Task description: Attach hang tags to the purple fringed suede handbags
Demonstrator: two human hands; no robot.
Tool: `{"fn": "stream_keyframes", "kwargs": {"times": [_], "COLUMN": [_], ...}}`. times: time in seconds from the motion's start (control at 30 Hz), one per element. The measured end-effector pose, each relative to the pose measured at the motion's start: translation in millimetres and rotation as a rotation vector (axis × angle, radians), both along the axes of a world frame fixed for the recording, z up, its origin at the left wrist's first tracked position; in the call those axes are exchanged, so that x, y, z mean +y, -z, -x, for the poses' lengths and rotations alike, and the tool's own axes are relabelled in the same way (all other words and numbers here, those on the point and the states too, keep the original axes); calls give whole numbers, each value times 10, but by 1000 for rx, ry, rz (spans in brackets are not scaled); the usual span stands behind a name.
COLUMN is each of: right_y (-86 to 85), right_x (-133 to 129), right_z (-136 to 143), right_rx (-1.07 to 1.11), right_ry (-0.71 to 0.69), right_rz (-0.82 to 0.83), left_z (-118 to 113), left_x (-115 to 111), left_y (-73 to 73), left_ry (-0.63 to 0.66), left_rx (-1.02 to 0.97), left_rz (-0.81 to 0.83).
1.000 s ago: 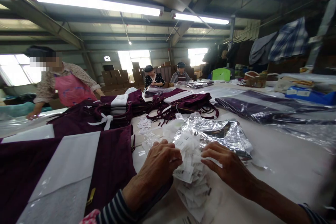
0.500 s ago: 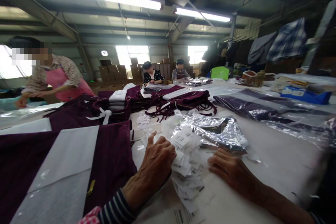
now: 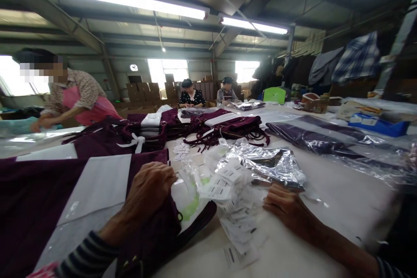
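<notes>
My left hand is closed over the right edge of a dark purple fabric bag, its fingertips hidden. A dark strap sticks out from the bag to the right. Across the bag lies a white paper band. A heap of white printed labels lies between my hands. Right of it, my right hand is low over the table, fingers curled together; whatever they hold, if anything, is hidden. Just beyond is a crumpled clear plastic bag.
More purple bags are piled farther back. Plastic-wrapped purple bags lie at the right, near a blue tray. A co-worker in a pink apron stands at the left; two people are at the far end.
My left hand has moved left from the labels onto the purple bag's edge and closed. The strap now juts out beside the labels. My right hand has hardly moved, its fingers more curled.
</notes>
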State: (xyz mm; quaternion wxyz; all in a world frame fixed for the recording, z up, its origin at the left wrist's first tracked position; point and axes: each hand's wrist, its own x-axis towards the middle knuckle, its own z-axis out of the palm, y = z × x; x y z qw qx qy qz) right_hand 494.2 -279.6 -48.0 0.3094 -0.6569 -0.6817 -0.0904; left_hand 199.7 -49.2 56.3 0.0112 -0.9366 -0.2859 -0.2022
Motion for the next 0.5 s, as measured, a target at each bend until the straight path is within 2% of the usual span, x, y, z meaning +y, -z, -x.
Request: {"fn": "stream_keyframes", "kwargs": {"times": [0.1, 0.2, 0.4, 0.5], "right_y": [28, 46, -19, -81], "right_x": [16, 35, -5, -13], "right_z": [-9, -10, 62, 127], "right_rx": [-3, -9, 19, 35], "right_ry": [7, 14, 40, 57], "right_rz": [31, 56, 46, 41], "left_z": [337, 471, 423, 318], "left_x": [-85, -273, -490, -641], "left_y": [-169, -209, -140, -141], "left_ry": [-49, -64, -70, -4], "left_rx": [-31, -37, -48, -84], "left_rz": [164, 231, 237, 298]}}
